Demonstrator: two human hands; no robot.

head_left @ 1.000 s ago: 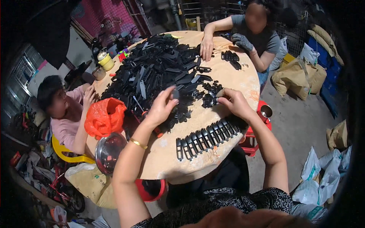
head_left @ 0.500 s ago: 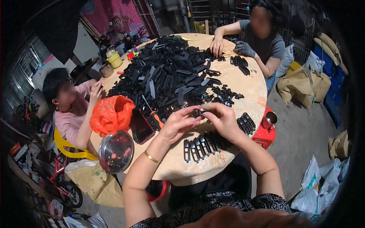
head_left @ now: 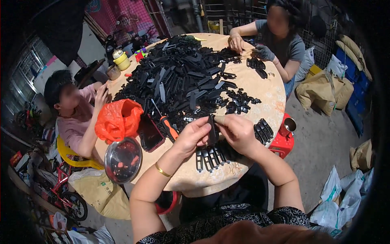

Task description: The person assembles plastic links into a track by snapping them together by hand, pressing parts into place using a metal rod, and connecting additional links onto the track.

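Between my two hands a long black plastic part [head_left: 212, 132] stands on end. My left hand [head_left: 192, 136] pinches it from the left, thumb near its upper half. The fingers of my right hand [head_left: 237, 129] close on its upper right edge; a light covering shows on one fingertip. Just below my hands lies a row of black plastic frames [head_left: 210, 158], partly hidden by my right hand. Another short row of black parts [head_left: 263, 131] is beside my right wrist. Beyond my hands rises a big heap of black plastic parts [head_left: 178, 77].
On the round table [head_left: 270, 87] lie an orange-handled screwdriver [head_left: 168, 127], a dark phone [head_left: 151, 134], a red plastic bag [head_left: 118, 118] and a steel bowl [head_left: 123, 160]. A red stool [head_left: 283, 144] holds a metal cup [head_left: 289, 125]. Two people sit across, handling parts.
The small black piece between my fingers has given way to a longer black part held on end. My hands have drawn slightly closer to me.
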